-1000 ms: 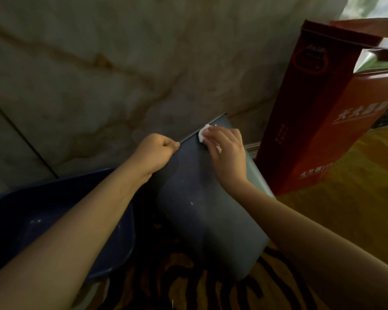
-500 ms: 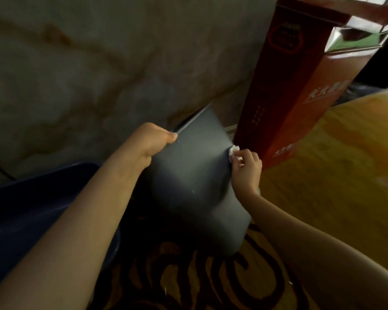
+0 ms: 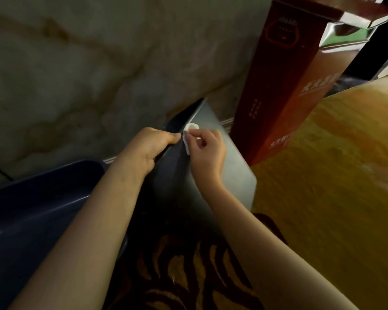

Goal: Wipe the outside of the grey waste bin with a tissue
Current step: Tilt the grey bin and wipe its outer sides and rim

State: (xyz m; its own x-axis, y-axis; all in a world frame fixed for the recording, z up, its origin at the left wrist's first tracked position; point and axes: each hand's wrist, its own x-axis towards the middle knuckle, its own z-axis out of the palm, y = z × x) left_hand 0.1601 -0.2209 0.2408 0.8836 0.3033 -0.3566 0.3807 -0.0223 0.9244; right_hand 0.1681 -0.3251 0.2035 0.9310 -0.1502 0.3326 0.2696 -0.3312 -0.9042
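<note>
The grey waste bin (image 3: 235, 175) stands on the floor against the marble wall, turned so that a corner edge faces me. My left hand (image 3: 150, 148) grips its top rim on the left. My right hand (image 3: 205, 151) pinches a small white tissue (image 3: 189, 134) and presses it on the bin's corner edge just below the rim, right beside my left fingertips. The bin's lower left side is in shadow behind my forearms.
A dark blue plastic tub (image 3: 43, 211) sits to the left of the bin. A tall red carton (image 3: 287, 86) stands close on the right against the wall. A patterned brown and black carpet (image 3: 188, 276) lies below, orange floor (image 3: 334, 175) to the right.
The bin has turned so its right face shows more. My right hand has moved the tissue from the bin's right edge up and left to the corner near the rim.
</note>
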